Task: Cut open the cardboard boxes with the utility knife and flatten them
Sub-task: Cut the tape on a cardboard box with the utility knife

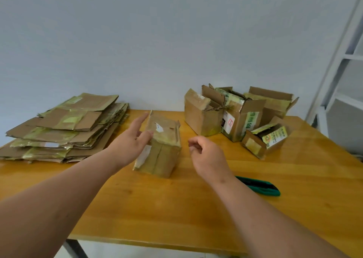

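With a flattened stack [64,128] far left, four boxes [235,116] remain far right; our left hand [133,140] touches another box [161,149] with straight fingers, right hand [206,155] loosely curled, empty.

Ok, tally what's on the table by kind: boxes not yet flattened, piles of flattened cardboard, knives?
Boxes not yet flattened: 5, the box at the left hand and four at the back right.
Pile of flattened cardboard: 1.
Utility knife: 1, lying unheld beside the right hand.
Total: 7.

Soft even daylight, slight motion blur, wide-angle edge distortion.
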Motion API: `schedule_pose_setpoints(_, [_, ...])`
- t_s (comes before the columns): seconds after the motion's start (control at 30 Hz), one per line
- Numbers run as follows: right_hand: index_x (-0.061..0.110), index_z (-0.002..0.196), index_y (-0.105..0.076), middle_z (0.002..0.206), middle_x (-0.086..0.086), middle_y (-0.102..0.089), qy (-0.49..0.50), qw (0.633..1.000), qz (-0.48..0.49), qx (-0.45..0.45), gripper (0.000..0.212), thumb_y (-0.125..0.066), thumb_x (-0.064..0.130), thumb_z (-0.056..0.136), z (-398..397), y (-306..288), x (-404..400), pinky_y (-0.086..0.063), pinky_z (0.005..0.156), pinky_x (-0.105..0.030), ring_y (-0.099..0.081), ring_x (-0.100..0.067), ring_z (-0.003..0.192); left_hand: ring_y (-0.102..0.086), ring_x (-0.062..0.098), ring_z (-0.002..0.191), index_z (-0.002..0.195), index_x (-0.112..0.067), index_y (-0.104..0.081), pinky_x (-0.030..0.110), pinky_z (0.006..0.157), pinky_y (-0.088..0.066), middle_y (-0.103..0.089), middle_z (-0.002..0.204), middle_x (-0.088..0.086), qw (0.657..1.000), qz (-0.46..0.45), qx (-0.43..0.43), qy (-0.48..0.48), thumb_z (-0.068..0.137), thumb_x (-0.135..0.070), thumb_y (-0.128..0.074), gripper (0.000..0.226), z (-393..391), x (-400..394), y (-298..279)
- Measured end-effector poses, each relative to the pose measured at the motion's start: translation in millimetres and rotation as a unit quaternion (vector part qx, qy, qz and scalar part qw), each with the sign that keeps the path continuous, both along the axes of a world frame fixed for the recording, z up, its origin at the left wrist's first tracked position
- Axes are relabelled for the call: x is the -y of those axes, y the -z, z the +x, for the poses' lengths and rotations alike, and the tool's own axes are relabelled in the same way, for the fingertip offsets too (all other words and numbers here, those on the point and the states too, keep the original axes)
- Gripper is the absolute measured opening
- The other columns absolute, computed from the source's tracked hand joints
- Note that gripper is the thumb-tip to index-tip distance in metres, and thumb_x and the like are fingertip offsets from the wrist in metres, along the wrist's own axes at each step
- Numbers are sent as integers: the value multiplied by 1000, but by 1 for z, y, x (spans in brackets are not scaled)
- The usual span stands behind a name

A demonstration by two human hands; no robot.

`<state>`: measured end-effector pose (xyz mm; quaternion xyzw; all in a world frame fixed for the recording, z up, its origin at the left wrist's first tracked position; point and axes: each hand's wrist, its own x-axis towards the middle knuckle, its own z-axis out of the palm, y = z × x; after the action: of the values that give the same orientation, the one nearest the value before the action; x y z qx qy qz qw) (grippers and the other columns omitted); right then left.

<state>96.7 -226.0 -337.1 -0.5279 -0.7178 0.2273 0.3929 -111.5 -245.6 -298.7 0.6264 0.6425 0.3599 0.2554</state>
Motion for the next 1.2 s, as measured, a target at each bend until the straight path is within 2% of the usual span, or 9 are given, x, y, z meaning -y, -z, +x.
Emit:
schedule_pose_setpoints(0.1, [23,134,-55,133,3,-58,75,986,-33,145,37,-50,14,99,12,5,-4,-46,102,-37,-53,-18,122,-46,21,123,146,-47,-30,45,99,-46,-44,142,-3,999,-29,-13,-5,104,-36,-31,44,-14,3,4])
schedule_pose_setpoints(0.3, [17,139,-44,142,-8,-43,131,879,-192,417,43,-50,29,97,36,19,5,-26,117,-47,-40,-30,134,-52,19,108,146,-44,-32,34,81,-51,-42,140,0,999,-38,19,-10,104,-36,-32,43,-15,10,14])
schedule_pose_setpoints(0.43, [15,129,-54,134,-9,-46,112,867,-186,449,32,-51,12,97,50,19,10,-41,104,-39,-44,-29,124,-57,17,95,149,-43,-21,28,72,-53,-45,130,-1,998,-53,18,13,97,-31,-54,63,-11,13,16])
schedule_pose_setpoints(0.57, [16,122,-58,118,-7,-50,85,877,-155,447,26,-50,11,98,52,10,11,-46,92,-36,-49,-26,114,-56,25,112,153,-41,-9,40,96,-49,-46,139,2,998,-55,-36,15,86,-24,-70,92,-16,20,17])
schedule_pose_setpoints(0.67, [23,119,-49,102,-1,-48,75,902,-114,410,26,-51,10,96,48,8,18,-43,81,-37,-51,-24,97,-57,13,104,155,-34,-3,35,90,-46,-43,140,-10,998,-22,-56,-3,87,-27,-71,96,-12,25,20])
schedule_pose_setpoints(0.77, [28,111,-38,88,3,-49,85,933,-61,345,30,-47,4,95,42,12,25,-42,72,-37,-53,-21,79,-56,11,99,155,-30,-9,29,78,-46,-44,145,-4,997,12,-69,-22,89,-30,-67,88,-7,26,21])
schedule_pose_setpoints(0.93, [27,113,-32,89,3,-52,84,992,-48,85,29,-52,11,99,30,3,19,-55,65,-39,-61,-19,74,-56,9,104,148,-25,-32,28,80,-47,-48,143,-10,993,54,-104,-15,96,-29,-58,58,0,22,18])
schedule_pose_setpoints(1.03, [23,113,-34,103,-6,-59,55,993,-83,-65,25,-54,15,100,18,-11,15,-58,74,-42,-67,-23,86,-54,12,111,146,-31,-38,31,85,-47,-51,141,-11,990,56,-131,7,99,-31,-50,48,8,16,12])
schedule_pose_setpoints(1.2, [22,114,-37,109,-5,-61,4,975,-140,-171,26,-55,9,100,8,-13,18,-48,59,-22,-69,-13,83,-42,19,133,148,-34,-36,31,102,-36,-42,149,-5,978,56,-199,36,103,-32,-41,46,18,4,-1])
